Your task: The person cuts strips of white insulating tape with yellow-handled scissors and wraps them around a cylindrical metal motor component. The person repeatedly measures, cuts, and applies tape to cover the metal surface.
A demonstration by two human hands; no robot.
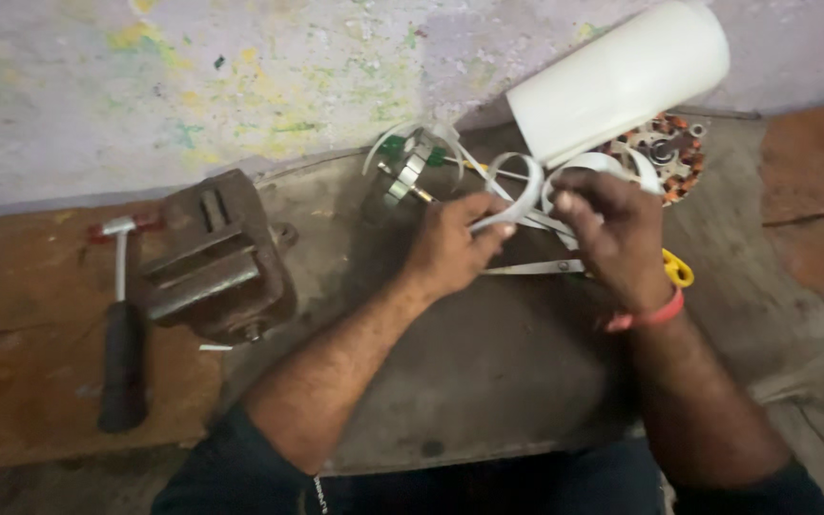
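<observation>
Both hands, left (450, 246) and right (612, 229), pinch a thin white strip (517, 195) mid-frame; it looks light, springy, best held by its edges.

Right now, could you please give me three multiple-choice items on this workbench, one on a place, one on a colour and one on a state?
1. Where does the hammer lie?
A. left of the vise
B. on the white roll
C. under the right hand

2. What colour is the wristband?
A. green
B. red
C. black

3. What are both hands doing?
A. resting empty
B. gripping the hammer
C. pinching a white strip

Answers: 1 A, it lies on the wood beside the vise; 2 B, a red band circles the right wrist; 3 C, the left hand and right hand pinch the curled strip.
</observation>
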